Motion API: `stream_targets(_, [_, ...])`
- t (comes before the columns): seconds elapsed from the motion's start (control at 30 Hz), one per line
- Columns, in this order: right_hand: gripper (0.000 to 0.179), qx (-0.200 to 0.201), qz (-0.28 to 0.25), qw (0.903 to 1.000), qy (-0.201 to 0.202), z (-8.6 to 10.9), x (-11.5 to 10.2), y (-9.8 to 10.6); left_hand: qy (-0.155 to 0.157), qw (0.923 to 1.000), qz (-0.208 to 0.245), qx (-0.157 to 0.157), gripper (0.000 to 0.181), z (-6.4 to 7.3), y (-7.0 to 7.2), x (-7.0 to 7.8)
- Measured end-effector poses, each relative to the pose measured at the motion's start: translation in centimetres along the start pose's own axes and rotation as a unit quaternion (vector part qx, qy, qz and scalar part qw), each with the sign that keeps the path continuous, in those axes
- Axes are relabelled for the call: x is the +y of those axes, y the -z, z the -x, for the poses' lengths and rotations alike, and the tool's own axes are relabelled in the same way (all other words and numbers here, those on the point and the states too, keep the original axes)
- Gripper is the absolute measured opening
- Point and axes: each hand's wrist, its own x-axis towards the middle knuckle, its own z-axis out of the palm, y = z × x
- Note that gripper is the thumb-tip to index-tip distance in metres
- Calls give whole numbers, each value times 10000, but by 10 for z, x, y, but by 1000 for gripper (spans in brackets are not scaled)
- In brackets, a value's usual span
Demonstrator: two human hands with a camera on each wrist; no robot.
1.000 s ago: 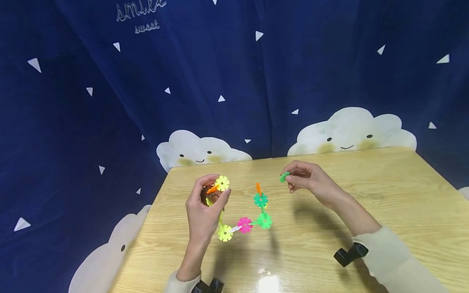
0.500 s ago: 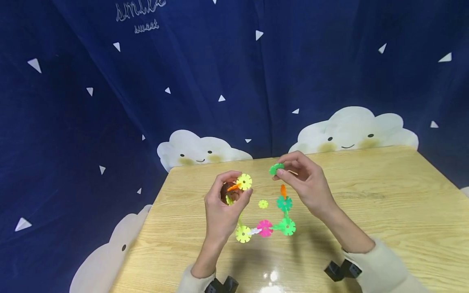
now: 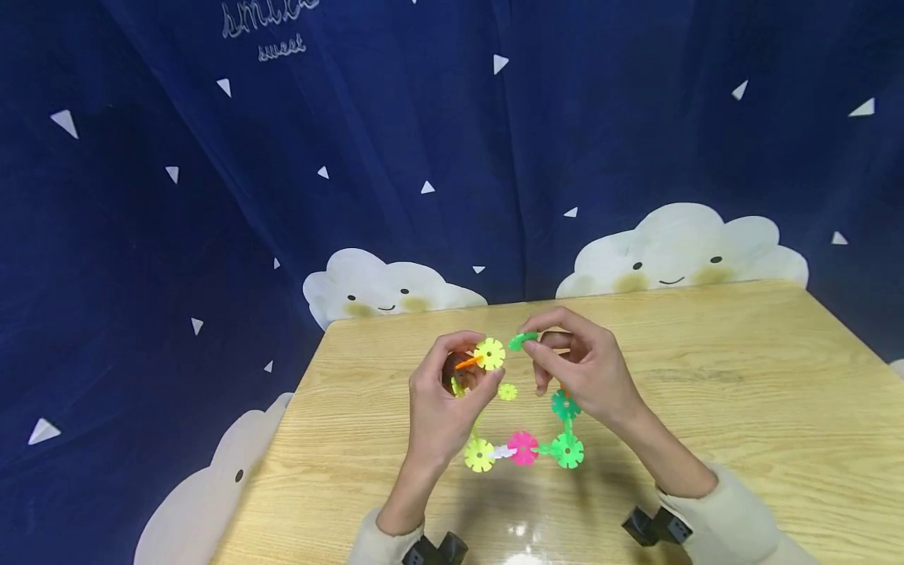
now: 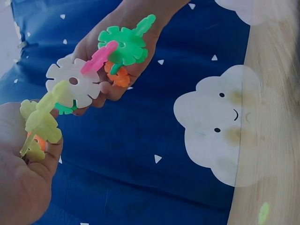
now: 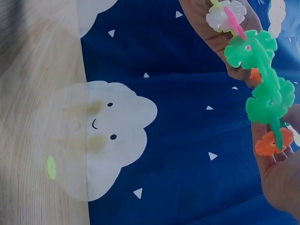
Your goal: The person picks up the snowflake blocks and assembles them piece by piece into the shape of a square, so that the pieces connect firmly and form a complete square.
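My left hand (image 3: 441, 408) grips a chain of notched plastic snowflake discs, thumb and fingers around its left side. At its upper end are a yellow disc (image 3: 490, 354) and an orange disc (image 3: 467, 363). Below, the chain runs through a white disc (image 4: 72, 82), a pink disc (image 3: 523, 448) and a green corner disc (image 3: 568, 451), then up to a teal disc (image 3: 566, 405). The orange disc (image 5: 274, 142) at that end is partly behind my right hand (image 3: 593, 369) in the head view. My right hand pinches a separate green disc (image 3: 521, 340), just right of the upper yellow disc.
A loose yellow disc (image 3: 508, 391) lies on the wooden table (image 3: 706, 392) beyond the chain. Behind the table hangs a dark blue curtain (image 3: 424, 118) with white triangles and cloud faces. A black wrist camera (image 3: 657, 526) sits at each sleeve.
My left hand has carried the chain to the right, uncovering the loose yellow disc in the head view. My right hand has brought its green disc leftward, close to the chain's upper yellow disc.
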Motion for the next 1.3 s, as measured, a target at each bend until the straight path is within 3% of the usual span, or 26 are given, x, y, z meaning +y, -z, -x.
stream_targets(0.2, [25,-118,17,9999,99,1,-1,0,89,9999,-9,-109,41,0,-1,0])
stream_targets(0.43, [18,-164,23,9979,630,1,5,-1,153,9997,-99,-130,40,1,-1,-1])
stream_targets(0.6, [30,72,502,9966,656,1,3,-3,220,9995,-124,-166,41,3,-3,-1])
stream_targets(0.83, [31,389,1028,9911,747,1,-1,-9,248,9994,-49,-235,43,4,-7,-1])
stream_targets(1.3, [42,350,852,9919,872,-2,-3,-16,218,9992,-10,-327,43,5,-9,0])
